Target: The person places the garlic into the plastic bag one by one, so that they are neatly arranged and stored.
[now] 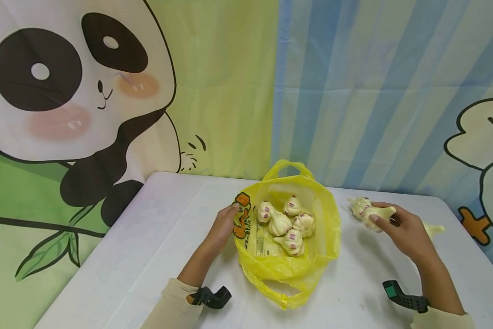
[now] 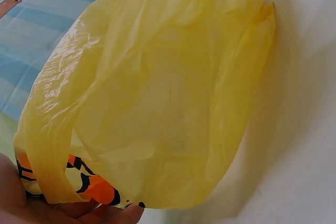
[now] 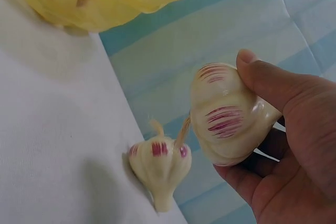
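Note:
A yellow plastic bag (image 1: 328,228) stands with its mouth facing up, and several garlic bulbs (image 1: 280,224) lie inside. The left hand (image 1: 220,230) pinches the bag's left rim beside the orange print; in the left wrist view the fingers (image 2: 105,213) are under the bag's printed edge. Right of the bag, the right hand (image 1: 406,233) grips a garlic bulb (image 3: 223,114) between thumb and fingers. Another garlic bulb (image 3: 160,166) rests on the table near the held one. Part of a further bulb (image 1: 434,229) shows to the right of the right hand.
The white table (image 1: 168,219) reaches back to a cloth backdrop (image 1: 230,91) printed with a panda (image 1: 94,173) on the left and striped in blue on the right. A strap with a black mount is on each wrist.

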